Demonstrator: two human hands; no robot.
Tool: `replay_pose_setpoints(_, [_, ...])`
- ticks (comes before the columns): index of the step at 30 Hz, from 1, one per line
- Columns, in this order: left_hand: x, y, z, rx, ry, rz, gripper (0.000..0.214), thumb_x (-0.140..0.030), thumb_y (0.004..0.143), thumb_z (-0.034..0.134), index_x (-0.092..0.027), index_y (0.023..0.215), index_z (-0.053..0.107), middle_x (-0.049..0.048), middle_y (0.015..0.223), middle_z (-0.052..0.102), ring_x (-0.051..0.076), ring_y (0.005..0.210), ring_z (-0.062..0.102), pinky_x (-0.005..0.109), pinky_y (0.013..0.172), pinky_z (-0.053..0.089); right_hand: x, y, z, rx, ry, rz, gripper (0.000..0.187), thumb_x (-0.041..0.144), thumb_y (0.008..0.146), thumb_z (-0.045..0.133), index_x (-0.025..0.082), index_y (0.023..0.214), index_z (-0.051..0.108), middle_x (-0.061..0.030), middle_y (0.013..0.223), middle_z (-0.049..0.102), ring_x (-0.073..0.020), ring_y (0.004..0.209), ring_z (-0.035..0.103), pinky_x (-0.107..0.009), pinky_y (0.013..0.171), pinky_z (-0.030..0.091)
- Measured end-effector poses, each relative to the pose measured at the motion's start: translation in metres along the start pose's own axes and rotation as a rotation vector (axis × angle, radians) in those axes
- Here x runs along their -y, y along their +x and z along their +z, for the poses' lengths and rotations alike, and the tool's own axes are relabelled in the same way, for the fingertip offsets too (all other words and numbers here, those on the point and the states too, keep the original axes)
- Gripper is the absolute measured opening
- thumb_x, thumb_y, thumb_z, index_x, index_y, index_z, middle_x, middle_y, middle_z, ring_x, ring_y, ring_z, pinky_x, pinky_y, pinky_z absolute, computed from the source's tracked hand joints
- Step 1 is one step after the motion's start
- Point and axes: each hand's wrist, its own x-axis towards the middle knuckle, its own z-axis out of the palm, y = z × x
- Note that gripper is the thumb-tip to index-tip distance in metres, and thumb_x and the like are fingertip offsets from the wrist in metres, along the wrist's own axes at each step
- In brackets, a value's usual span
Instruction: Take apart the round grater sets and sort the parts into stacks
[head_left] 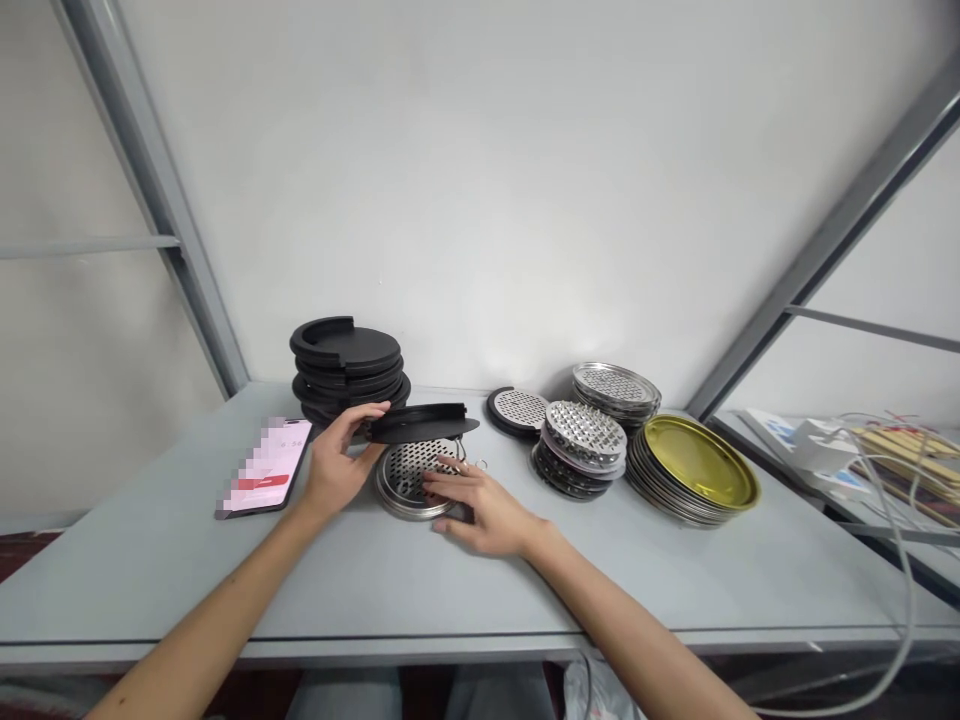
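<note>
One perforated metal disc (409, 470) lay on the desk (337, 590). Just above its far side, the left hand (337, 467) pinched a tilted black holder (424, 428) by its left end, while the right hand (487, 512) rested slack-fingered on the disc's right part, clasping nothing. A steady hold on the holder and a light touch on the disc, whose holes might have been sharp, seemed wise.

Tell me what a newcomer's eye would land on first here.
Probably the shiny yellow disc first, topping a stack at the right of the table, bright against the black and silver pieces. Next, front and centre, the left grip holds a black round piece above a perforated metal disc, which the right grip touches. The lit phone stands out at the left.
</note>
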Motion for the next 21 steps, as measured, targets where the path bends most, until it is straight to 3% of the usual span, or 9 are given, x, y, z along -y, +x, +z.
replay_pose_setpoints(2, [-0.001, -0.001, 0.001, 0.030, -0.056, -0.007, 0.025, -0.034, 0.086, 0.066, -0.018, 0.103, 0.058, 0.0118, 0.116, 0.066, 0.025, 0.114, 0.061, 0.044, 0.101, 0.049, -0.003, -0.001, 0.001, -0.041, 0.065, 0.073, 0.036, 0.030, 0.086, 0.061, 0.018, 0.120, 0.062, -0.0103, 0.124, 0.064, -0.0249, 0.129, 0.047, -0.043, 0.110, 0.037])
replay_pose_setpoints(4, [-0.001, -0.002, 0.003, 0.041, -0.113, -0.039, 0.024, -0.032, 0.086, 0.066, -0.019, 0.104, 0.057, 0.0118, 0.118, 0.065, 0.026, 0.115, 0.060, 0.044, 0.101, 0.048, -0.011, -0.001, 0.002, -0.190, 0.134, 0.222, 0.030, 0.030, 0.087, 0.060, 0.017, 0.114, 0.063, -0.0117, 0.116, 0.067, -0.0259, 0.125, 0.051, -0.044, 0.106, 0.040])
replay_pose_setpoints(7, [0.000, -0.005, 0.009, 0.060, -0.229, -0.093, 0.023, -0.030, 0.087, 0.064, -0.022, 0.105, 0.054, 0.0106, 0.119, 0.066, 0.027, 0.116, 0.060, 0.047, 0.104, 0.045, -0.020, 0.000, 0.001, -0.440, 0.305, 0.382, 0.045, 0.032, 0.085, 0.062, 0.018, 0.128, 0.053, -0.0137, 0.123, 0.062, -0.0255, 0.119, 0.056, -0.045, 0.102, 0.044])
replay_pose_setpoints(10, [0.002, -0.008, 0.016, 0.151, -0.352, -0.110, 0.019, -0.029, 0.090, 0.062, -0.023, 0.105, 0.052, 0.0096, 0.118, 0.066, 0.027, 0.117, 0.060, 0.048, 0.105, 0.043, -0.019, 0.001, -0.002, -0.445, 0.531, 0.329, 0.062, 0.032, 0.085, 0.063, 0.021, 0.141, 0.038, -0.0135, 0.133, 0.057, -0.0237, 0.121, 0.056, -0.042, 0.102, 0.045])
replay_pose_setpoints(14, [0.003, -0.012, 0.020, 0.267, -0.426, -0.142, 0.018, -0.030, 0.091, 0.060, -0.024, 0.106, 0.052, 0.0097, 0.119, 0.065, 0.028, 0.117, 0.059, 0.049, 0.104, 0.044, -0.009, 0.001, -0.006, -0.474, 0.612, 0.268, 0.040, 0.030, 0.088, 0.060, 0.023, 0.127, 0.053, -0.0100, 0.126, 0.062, -0.0221, 0.118, 0.058, -0.040, 0.102, 0.045])
replay_pose_setpoints(18, [-0.005, -0.010, 0.016, 0.312, -0.327, -0.160, 0.036, -0.029, 0.088, 0.062, -0.023, 0.121, 0.048, 0.0119, 0.129, 0.059, 0.029, 0.124, 0.054, 0.050, 0.108, 0.040, -0.007, 0.002, -0.011, -0.667, 0.549, 0.256, 0.025, 0.030, 0.086, 0.063, 0.022, 0.110, 0.062, -0.0079, 0.116, 0.067, -0.0226, 0.108, 0.063, -0.038, 0.094, 0.051])
replay_pose_setpoints(21, [-0.017, 0.001, 0.005, 0.243, -0.165, -0.120, 0.058, -0.028, 0.086, 0.064, -0.025, 0.137, 0.036, 0.0123, 0.135, 0.053, 0.027, 0.123, 0.055, 0.048, 0.106, 0.043, -0.013, 0.017, -0.026, -0.897, 0.439, 0.270, 0.025, 0.031, 0.084, 0.065, 0.021, 0.106, 0.064, -0.0069, 0.106, 0.070, -0.0218, 0.097, 0.067, -0.035, 0.084, 0.054])
